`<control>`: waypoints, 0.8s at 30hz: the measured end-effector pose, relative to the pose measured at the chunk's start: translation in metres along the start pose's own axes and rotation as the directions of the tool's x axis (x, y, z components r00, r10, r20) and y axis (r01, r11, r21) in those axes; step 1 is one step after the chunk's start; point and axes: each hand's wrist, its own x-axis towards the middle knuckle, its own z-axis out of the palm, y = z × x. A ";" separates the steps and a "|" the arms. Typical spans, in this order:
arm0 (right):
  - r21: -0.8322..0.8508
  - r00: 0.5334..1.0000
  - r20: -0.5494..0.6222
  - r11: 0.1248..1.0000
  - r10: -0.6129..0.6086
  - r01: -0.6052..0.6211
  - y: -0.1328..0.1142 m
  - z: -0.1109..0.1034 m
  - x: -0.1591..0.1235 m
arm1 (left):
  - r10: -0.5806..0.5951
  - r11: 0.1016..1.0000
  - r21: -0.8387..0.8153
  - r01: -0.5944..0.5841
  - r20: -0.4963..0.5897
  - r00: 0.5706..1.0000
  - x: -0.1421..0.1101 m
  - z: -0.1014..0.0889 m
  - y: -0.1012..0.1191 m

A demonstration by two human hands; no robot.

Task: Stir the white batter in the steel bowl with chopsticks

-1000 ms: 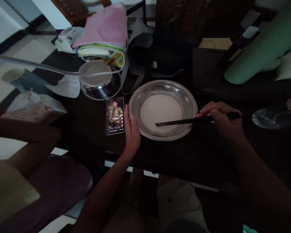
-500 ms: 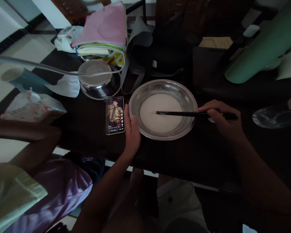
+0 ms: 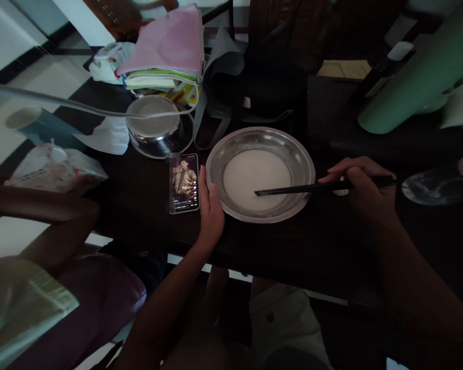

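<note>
A wide metal basin (image 3: pixel 301 159) stands on the dark table, with milky white liquid (image 3: pixel 250 172) inside it. My left hand (image 3: pixel 211 216) is at the basin's left side, its thumb on the rim and its fingers against the outer wall, steadying it. In my right hand (image 3: pixel 372 192), to the right of the basin, are black chopsticks (image 3: pixel 293 189) gripped near their back end. They slant over the right rim, and their tips dip into the liquid. Just left of my left hand lies a phone (image 3: pixel 185 184) with a lit screen.
An upturned metal bowl (image 3: pixel 158 139) sits behind the phone, below a stack of books and a pink folder (image 3: pixel 165 43). A grey cable (image 3: pixel 88 108) crosses above. A green bottle (image 3: pixel 405 92) stands back right. Another person's arm (image 3: pixel 42 205) rests at the left.
My right hand has moved right and slightly back with the chopsticks. Their tips have shifted toward me and a little right in the liquid. My left hand stays at the basin.
</note>
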 end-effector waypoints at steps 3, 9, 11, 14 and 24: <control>-0.028 0.987 0.147 0.997 -0.061 0.066 0.001 0.000 0.000 | 0.005 1.000 -0.006 -0.005 -0.003 1.000 0.000 0.000 -0.001; -0.040 0.997 0.035 0.997 -0.070 0.071 0.003 -0.002 0.002 | 0.023 1.000 0.004 -0.023 0.002 1.000 0.001 -0.001 -0.002; -0.018 0.995 0.063 0.996 -0.082 0.083 0.003 -0.001 0.002 | 0.024 1.000 0.009 -0.024 0.006 1.000 0.001 -0.001 -0.002; -0.070 0.976 0.191 0.991 -0.102 0.117 0.002 0.000 0.002 | 0.032 0.999 0.017 -0.032 0.003 0.999 0.001 -0.001 -0.002; -0.071 0.978 0.185 0.991 -0.101 0.116 0.001 0.001 0.002 | 0.042 0.999 -0.011 -0.042 0.000 0.999 0.001 0.000 -0.005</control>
